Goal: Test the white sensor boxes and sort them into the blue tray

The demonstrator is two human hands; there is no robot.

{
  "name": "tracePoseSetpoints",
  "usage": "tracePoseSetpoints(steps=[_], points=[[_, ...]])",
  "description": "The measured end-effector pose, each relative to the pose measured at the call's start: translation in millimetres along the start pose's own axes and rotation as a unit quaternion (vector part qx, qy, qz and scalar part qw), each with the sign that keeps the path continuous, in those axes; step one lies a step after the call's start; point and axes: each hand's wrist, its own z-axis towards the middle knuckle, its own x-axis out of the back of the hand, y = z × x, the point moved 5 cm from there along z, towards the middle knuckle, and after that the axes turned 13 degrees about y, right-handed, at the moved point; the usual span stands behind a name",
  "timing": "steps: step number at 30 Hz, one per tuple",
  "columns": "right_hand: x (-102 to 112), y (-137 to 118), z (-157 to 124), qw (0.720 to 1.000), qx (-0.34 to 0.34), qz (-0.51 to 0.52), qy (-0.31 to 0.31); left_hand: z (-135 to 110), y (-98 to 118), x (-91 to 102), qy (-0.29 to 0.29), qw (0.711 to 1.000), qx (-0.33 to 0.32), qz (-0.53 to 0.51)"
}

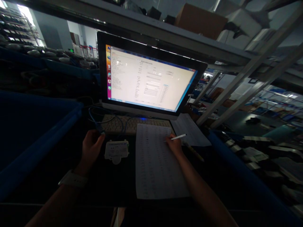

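My right hand is closed round a white pen and rests on the upper right of a printed sheet of paper. At the left, my left hand pinches the end of a blue cable, whose connector shows at the fingertips. Between the hands lies a small white plastic device with printing on its face and a rounded tab at its lower edge. It sits apart from both hands. The pen's tip is too small to tell whether it touches the paper.
A lit monitor stands behind a keyboard. Another sheet lies to the right, beside a dark pen-like stick. Blue bins flank the desk: a left bin and a right bin near many boxed items. A shelf with a cardboard box hangs overhead.
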Motion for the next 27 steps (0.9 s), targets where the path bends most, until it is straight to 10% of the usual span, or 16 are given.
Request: tracePoseSetpoints(steps=[21,27], points=[[19.2,3.3,1.6,0.967,-0.148,0.174,0.108,3.4,-13.5,-1.3,-0.001,1.000,-0.028,0.012],[34.5,2.2,11.4,0.919,-0.226,0.304,0.106,-10.2,12.8,9.8,0.063,0.975,-0.181,0.115]])
